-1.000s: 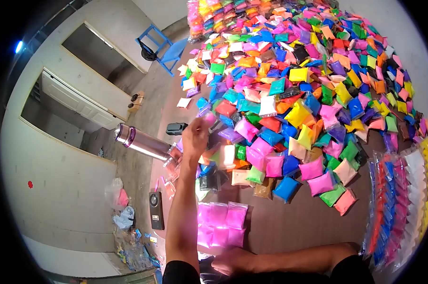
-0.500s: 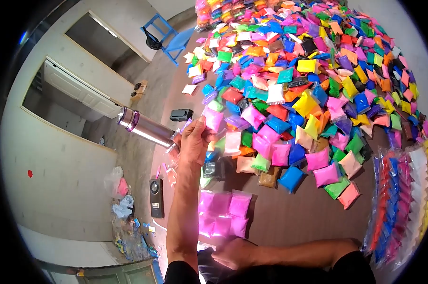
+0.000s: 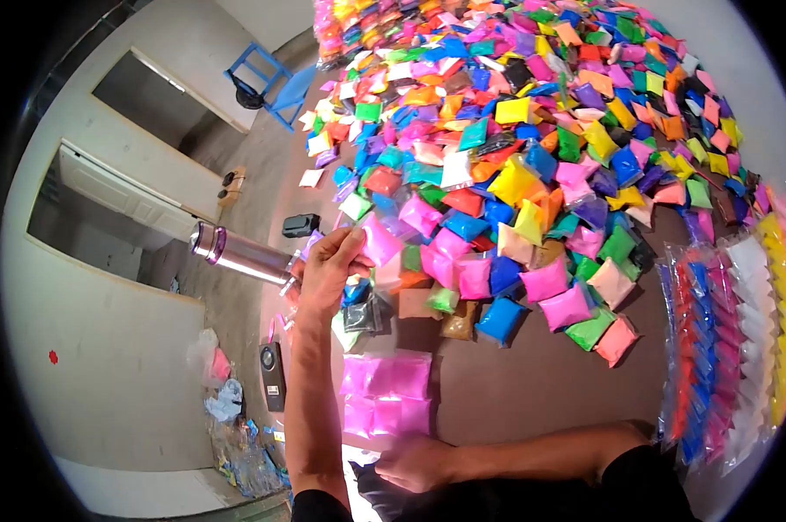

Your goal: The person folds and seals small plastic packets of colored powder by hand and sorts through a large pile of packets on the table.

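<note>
My left hand (image 3: pixel 330 265) is raised in front of the heap's near left side, thumb and fingers pinching a pink packet (image 3: pixel 378 244) by its edge. Low in the view, my right hand (image 3: pixel 415 461) lies with curled fingers at the lower edge of several pink packets (image 3: pixel 386 378) laid side by side in two rows. What its fingers hold, if anything, is hidden. Beyond my left hand spreads a big heap of small coloured packets (image 3: pixel 515 110), among them a blue one (image 3: pixel 501 320) at the near edge.
A metal flask (image 3: pixel 241 255), a black case (image 3: pixel 301 225) and a dark phone-like device (image 3: pixel 272 376) are at the left. Strips of coloured packets (image 3: pixel 706 348) lie at the right. A blue chair (image 3: pixel 290 91) stands on the floor behind.
My left hand came back from the heap with the pink packet, blurred at first, now clearly seen. The whole view has shifted. My right hand stays by the laid-out pink packets.
</note>
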A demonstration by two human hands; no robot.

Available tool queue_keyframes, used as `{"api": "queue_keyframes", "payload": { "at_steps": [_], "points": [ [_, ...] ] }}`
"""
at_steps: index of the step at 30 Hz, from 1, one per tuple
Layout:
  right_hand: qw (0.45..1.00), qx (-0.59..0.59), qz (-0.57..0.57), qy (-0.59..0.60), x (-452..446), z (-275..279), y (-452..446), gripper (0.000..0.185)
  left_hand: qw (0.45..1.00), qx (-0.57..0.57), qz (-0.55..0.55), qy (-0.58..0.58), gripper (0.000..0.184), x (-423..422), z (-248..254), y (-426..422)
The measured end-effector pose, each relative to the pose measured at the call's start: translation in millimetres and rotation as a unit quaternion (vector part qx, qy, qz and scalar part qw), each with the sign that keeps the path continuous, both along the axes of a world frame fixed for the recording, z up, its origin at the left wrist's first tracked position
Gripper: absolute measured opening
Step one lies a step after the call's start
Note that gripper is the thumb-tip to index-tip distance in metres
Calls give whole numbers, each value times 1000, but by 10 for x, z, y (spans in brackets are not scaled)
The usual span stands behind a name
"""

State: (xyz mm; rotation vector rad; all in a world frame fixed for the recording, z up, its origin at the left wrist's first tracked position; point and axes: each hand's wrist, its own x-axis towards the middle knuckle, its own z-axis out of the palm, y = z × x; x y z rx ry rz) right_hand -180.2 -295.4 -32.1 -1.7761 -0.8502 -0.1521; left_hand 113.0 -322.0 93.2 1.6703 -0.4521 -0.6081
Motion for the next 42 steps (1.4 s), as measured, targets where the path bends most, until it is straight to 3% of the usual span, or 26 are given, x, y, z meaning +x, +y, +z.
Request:
{"api": "queue_keyframes", "payload": {
  "at_steps": [4,7,9,11,13,19,23,25,26,30,32,35,42],
  "points": [
    [997,29,-32,-57,1,-126,130,12,999,42,-23,-8,22,-52,66,-74],
    [998,32,-32,-52,-4,-85,93,14,991,102,-19,-83,25,-50,54,-171],
    [1000,-5,-5,-21,4,-48,53,15,928,141,-14,-345,28,-3,57,-275],
    [998,-43,29,32,0,-33,76,14,936,108,9,-336,27,-57,144,-415],
    [999,-28,18,36,-3,10,37,13,899,119,4,-422,25,-125,226,-611],
    [998,38,-27,42,-3,0,51,21,877,186,-28,-443,23,152,-42,-885],
    [994,76,68,40,137,243,-305,17,827,239,12,-508,27,118,-173,-915],
    [990,74,113,30,184,284,-342,16,835,239,19,-496,21,-10,-165,-937],
    [993,33,98,48,159,274,-278,15,798,216,-17,-563,16,-125,-87,-954],
    [980,12,139,139,222,518,-400,14,789,183,-7,-586,15,-327,-34,-1045],
    [967,5,183,176,304,617,-492,15,822,205,-25,-531,15,-348,-2,-1067],
    [954,17,216,209,320,713,-549,16,827,228,-45,-512,14,-394,40,-1068],
    [986,37,106,121,144,113,-116,14,792,93,-107,-594,22,-580,45,-1396]
  ]
}}
